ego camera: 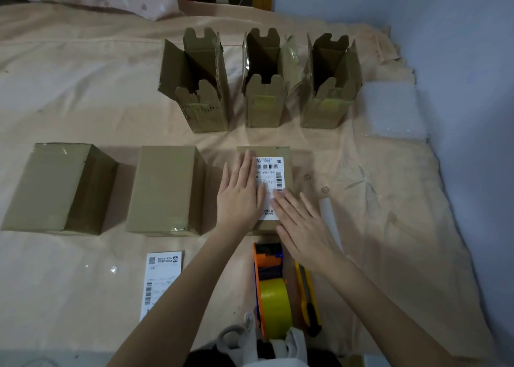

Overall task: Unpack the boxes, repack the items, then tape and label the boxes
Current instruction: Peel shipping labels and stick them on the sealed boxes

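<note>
On the beige bedsheet, the closed brown cardboard box [286, 155] nearest right carries a white shipping label [269, 183]. The left hand [240, 192] and right hand [301, 223] press it flat, fingers straight and together. Best to smooth from centre outward, rubbing corners down firmly.

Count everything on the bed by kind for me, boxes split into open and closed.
Open brown cardboard boxes: 3
Closed brown cardboard boxes: 3
White printed shipping labels: 2
Orange tape dispenser with yellow roll: 1
Yellow utility knife: 1
White bubble wrap sheet: 1
Total: 11
</note>
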The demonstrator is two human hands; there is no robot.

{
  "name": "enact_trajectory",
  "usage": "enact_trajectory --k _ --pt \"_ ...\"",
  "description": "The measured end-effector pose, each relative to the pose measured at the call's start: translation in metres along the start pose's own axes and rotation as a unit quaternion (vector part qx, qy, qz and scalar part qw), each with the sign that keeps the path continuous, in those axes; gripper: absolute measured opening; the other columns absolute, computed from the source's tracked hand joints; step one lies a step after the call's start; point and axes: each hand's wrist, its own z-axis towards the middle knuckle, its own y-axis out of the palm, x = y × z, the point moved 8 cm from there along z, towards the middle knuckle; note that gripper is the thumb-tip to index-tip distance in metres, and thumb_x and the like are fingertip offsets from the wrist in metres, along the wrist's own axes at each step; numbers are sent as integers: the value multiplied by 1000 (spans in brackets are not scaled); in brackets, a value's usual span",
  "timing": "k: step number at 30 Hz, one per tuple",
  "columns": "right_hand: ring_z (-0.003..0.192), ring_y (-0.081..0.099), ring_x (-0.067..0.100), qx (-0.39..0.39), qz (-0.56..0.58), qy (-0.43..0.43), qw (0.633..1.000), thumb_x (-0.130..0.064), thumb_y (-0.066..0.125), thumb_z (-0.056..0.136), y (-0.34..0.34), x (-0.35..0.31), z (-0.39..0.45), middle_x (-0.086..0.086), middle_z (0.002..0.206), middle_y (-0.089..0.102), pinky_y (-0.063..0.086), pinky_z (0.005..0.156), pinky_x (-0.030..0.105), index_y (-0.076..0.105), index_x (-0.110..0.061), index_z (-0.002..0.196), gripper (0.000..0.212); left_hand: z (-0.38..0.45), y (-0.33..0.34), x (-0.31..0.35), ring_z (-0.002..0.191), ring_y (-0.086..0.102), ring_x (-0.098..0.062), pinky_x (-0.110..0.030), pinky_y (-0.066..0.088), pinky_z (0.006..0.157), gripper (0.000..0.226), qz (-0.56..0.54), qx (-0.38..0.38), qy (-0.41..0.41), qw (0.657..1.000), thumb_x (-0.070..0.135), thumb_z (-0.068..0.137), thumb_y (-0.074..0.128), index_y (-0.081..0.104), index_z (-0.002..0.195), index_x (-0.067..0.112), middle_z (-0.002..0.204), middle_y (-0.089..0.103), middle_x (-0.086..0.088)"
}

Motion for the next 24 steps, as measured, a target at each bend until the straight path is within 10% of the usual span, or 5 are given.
enact_trajectory --k 4,24 --pt "145 19 19 18 31 61 998 -33 10 105 0 7 -1 8 155 29 23 114 44 32 -7 146 54 -21 4 28 144 22 -25 -43 15 116 56 23 -21 116 993 36 102 16 35 144 4 152 31 -12" --pt "134 44 22 54 40 21 998 -20 37 93 -15 -22 -5 12 138 53 37 111 42 59 -4 127 43 -27 -16 26 131 47 -28 -41 34 109 51 -3 -18 76 997 31 97 30 55 131 3 136 54 -14"
